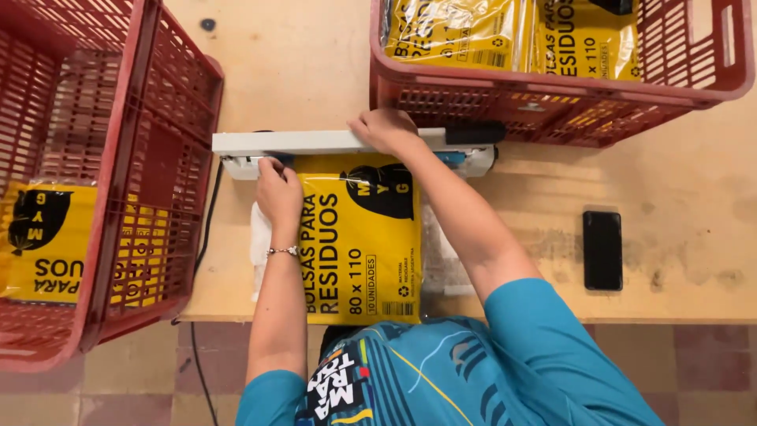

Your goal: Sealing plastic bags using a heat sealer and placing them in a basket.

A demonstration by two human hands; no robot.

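A yellow plastic package with black print (pixel 363 237) lies flat on the wooden table (pixel 678 181), its far end under the arm of a white heat sealer (pixel 315 143). My right hand (pixel 385 130) presses down on top of the sealer arm. My left hand (pixel 277 193) rests on the package's left far corner, right by the sealer, and holds it flat. A thin bracelet circles my left wrist.
A red plastic crate (pixel 552 95) behind the sealer holds several yellow packages. Another red crate (pixel 134 181) at the left holds one yellow package. A black phone (pixel 602 249) lies on the table at the right. A black cable (pixel 206 229) runs off the table's left side.
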